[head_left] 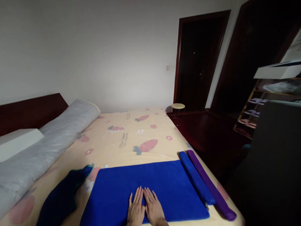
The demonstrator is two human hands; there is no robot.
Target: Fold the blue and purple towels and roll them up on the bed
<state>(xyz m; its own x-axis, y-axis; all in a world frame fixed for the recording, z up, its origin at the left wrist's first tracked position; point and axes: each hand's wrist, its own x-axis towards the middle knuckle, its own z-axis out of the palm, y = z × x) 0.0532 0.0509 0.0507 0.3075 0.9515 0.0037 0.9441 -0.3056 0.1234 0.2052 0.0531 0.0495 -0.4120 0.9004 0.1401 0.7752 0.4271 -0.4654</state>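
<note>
A blue towel (111, 196) lies spread flat on the bed's patterned sheet. My left hand (136, 209) rests palm down on its front middle part, fingers stretched out. Beside it, my right hand (153, 205) lies flat too, with the thumbs close together. Neither hand grips anything. Along the towel's right edge is a rolled blue towel (196, 179), and next to that a rolled purple towel (211, 186). A dark, crumpled cloth (61, 200) sits to the left of the flat towel.
A long grey bedding roll (55, 142) runs along the bed's left side, with a white box (17, 144) by it. Beyond the bed's right edge are a round stool (178, 106), a dark door (200, 61) and a shoe rack (251, 112).
</note>
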